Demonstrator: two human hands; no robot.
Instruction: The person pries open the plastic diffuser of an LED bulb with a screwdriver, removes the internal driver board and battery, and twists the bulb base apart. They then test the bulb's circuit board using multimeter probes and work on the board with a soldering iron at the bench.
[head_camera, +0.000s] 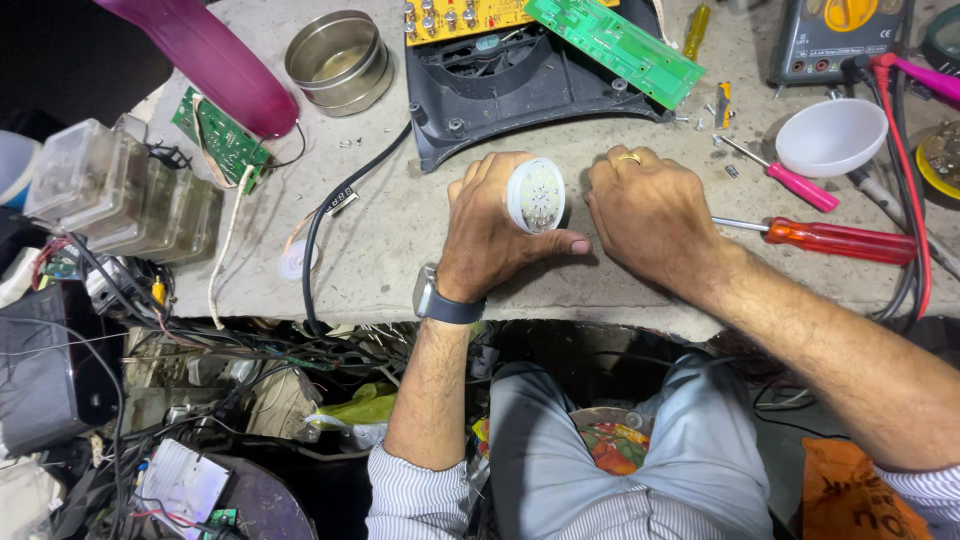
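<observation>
My left hand (490, 230) is wrapped around a white LED bulb (535, 195), its round face with several small LEDs turned up toward me. A watch sits on that wrist. My right hand (650, 215), with a ring on one finger, rests knuckles up on the grey workbench (400, 230) just right of the bulb; what its fingers touch is hidden. A red-handled screwdriver (840, 242) lies just right of my right hand, and a pink-handled screwdriver (800, 187) lies beyond it.
A black plastic housing (510, 95) with a green circuit board (615, 45) on it lies behind my hands. A metal tin (338, 60), a white bowl (832, 137), a multimeter (840, 35) with leads, a black cable (320, 230) and clear boxes (120, 190) stand around.
</observation>
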